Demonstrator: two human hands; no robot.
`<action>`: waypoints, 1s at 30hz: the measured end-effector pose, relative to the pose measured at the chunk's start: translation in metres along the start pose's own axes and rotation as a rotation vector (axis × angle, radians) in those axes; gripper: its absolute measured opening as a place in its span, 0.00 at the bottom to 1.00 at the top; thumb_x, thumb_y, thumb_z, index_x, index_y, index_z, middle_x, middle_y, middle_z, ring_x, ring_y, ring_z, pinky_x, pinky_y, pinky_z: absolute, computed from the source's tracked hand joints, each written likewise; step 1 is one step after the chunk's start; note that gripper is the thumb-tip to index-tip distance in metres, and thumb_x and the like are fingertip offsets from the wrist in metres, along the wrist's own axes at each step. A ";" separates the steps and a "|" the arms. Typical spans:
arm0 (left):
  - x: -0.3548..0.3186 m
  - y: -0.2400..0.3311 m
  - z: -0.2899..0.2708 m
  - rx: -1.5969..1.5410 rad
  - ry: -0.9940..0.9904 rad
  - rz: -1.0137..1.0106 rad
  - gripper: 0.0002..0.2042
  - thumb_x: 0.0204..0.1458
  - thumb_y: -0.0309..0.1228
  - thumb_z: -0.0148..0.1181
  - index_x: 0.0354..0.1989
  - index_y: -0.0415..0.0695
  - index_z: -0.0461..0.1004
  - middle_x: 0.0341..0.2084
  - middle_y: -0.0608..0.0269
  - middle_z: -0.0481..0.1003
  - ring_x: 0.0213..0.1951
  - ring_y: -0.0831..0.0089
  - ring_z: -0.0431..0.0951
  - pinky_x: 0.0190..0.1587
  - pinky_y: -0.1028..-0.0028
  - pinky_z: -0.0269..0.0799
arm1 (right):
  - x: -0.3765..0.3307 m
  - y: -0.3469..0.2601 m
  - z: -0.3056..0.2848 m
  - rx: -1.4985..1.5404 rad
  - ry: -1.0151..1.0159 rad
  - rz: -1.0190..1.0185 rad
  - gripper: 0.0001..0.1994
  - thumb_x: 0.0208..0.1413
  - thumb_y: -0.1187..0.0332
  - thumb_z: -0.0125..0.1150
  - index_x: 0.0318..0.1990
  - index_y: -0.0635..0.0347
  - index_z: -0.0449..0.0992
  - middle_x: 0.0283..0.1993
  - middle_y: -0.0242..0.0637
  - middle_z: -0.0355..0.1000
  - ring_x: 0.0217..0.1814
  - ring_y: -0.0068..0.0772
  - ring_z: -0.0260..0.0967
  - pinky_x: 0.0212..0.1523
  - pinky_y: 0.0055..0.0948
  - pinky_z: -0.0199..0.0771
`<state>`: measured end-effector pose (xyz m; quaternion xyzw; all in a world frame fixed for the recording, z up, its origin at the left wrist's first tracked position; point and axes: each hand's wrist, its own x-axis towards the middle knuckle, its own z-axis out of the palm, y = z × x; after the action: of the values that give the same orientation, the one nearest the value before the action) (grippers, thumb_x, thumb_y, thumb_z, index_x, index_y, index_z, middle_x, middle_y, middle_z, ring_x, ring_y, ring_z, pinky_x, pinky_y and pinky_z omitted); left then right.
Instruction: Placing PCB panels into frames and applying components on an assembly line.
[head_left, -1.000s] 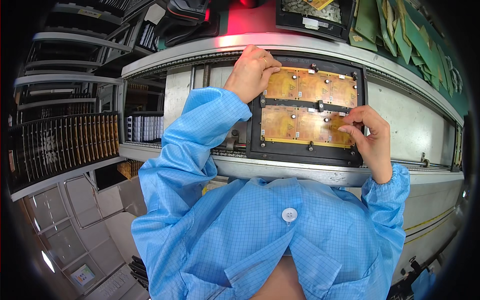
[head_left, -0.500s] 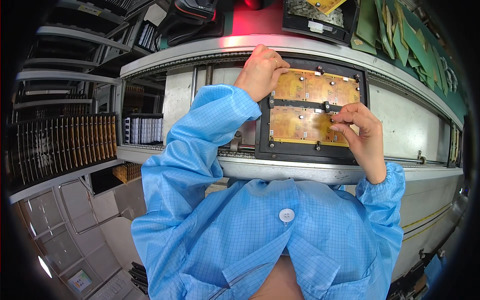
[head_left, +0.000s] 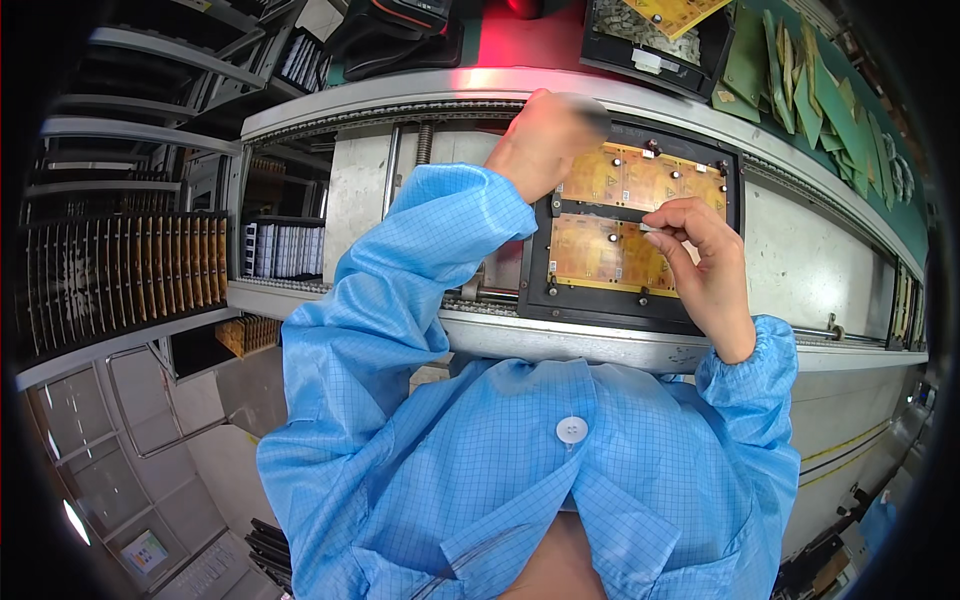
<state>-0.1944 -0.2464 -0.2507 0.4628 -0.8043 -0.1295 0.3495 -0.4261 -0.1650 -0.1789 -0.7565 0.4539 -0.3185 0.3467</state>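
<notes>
A black frame fixture [head_left: 533, 272] holds yellow-brown circuit boards [head_left: 585, 250] in two rows, with small dark knobs along its edges and middle bar. My left hand [head_left: 540, 145] is at the fixture's far left corner, its fingers smeared by motion. A dark blurred patch [head_left: 592, 118] lies at its fingertips; I cannot make out what it is. Over the right part of the near board row, my right hand [head_left: 705, 255] is closed, thumb and forefinger pinching a small whitish piece [head_left: 650, 228]. Part of the near board is hidden beneath that hand.
The fixture lies across a metal rail conveyor [head_left: 400, 312]. Beyond the far rail are a black bin [head_left: 640, 75] of small pale parts, green boards [head_left: 815, 95] and a black device [head_left: 400, 35]. Racks of upright boards [head_left: 120, 280] stand at the left.
My right hand has moved slightly left and away from me, and a whitish piece now shows in its pinch. My left hand has shifted a little right and is blurred.
</notes>
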 end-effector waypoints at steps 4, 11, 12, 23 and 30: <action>-0.001 0.001 0.001 0.003 -0.011 0.027 0.05 0.47 0.22 0.62 0.33 0.42 0.82 0.31 0.62 0.77 0.41 0.62 0.72 0.48 0.67 0.72 | -0.002 0.002 0.001 0.002 0.020 0.015 0.08 0.52 0.84 0.61 0.39 0.66 0.78 0.40 0.37 0.73 0.39 0.26 0.72 0.39 0.22 0.73; 0.001 0.004 -0.001 0.050 -0.065 0.044 0.06 0.48 0.23 0.62 0.34 0.41 0.82 0.34 0.61 0.76 0.44 0.62 0.71 0.51 0.67 0.71 | 0.008 0.008 0.013 -0.165 0.000 -0.171 0.08 0.50 0.83 0.62 0.38 0.67 0.78 0.38 0.41 0.74 0.39 0.39 0.74 0.40 0.30 0.74; 0.002 0.004 -0.002 0.050 -0.063 0.044 0.06 0.48 0.23 0.62 0.34 0.41 0.82 0.34 0.61 0.76 0.44 0.62 0.71 0.51 0.67 0.71 | 0.012 0.009 0.017 -0.167 -0.001 -0.172 0.08 0.50 0.83 0.62 0.38 0.67 0.78 0.38 0.41 0.74 0.39 0.39 0.74 0.40 0.30 0.74; 0.001 0.010 -0.012 0.053 -0.133 -0.011 0.11 0.52 0.28 0.61 0.44 0.43 0.80 0.38 0.58 0.77 0.47 0.59 0.71 0.54 0.66 0.69 | 0.033 0.021 0.049 -0.205 -0.152 -0.206 0.03 0.49 0.79 0.63 0.32 0.66 0.79 0.34 0.44 0.76 0.38 0.47 0.75 0.42 0.36 0.74; -0.006 0.027 -0.043 0.083 -0.047 -0.047 0.10 0.46 0.21 0.55 0.38 0.38 0.77 0.38 0.52 0.76 0.48 0.54 0.72 0.56 0.63 0.68 | 0.037 0.017 0.048 -0.239 -0.188 -0.221 0.03 0.48 0.79 0.62 0.32 0.67 0.79 0.34 0.45 0.76 0.39 0.48 0.74 0.43 0.37 0.74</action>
<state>-0.1808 -0.2219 -0.2082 0.4926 -0.8058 -0.1152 0.3077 -0.3811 -0.1934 -0.2130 -0.8640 0.3683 -0.2265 0.2580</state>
